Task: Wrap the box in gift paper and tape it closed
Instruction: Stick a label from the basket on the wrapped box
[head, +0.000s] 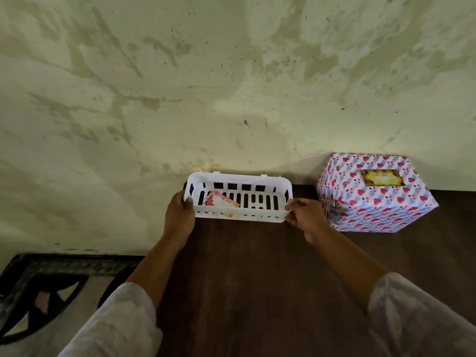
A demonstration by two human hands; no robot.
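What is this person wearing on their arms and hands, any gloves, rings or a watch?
Both arms wear loose, pale whitish sleeves with a faint mottled pattern, ending partway down the forearm: the left sleeve and the right sleeve. Below them the forearms are bare. The left hand and right hand are bare too: no gloves, and no ring, watch or bracelet shows from this view.

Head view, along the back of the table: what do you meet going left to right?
Left hand → white basket, gripped at both ends, a pink card inside → right hand → wrapped box with a yellow label.
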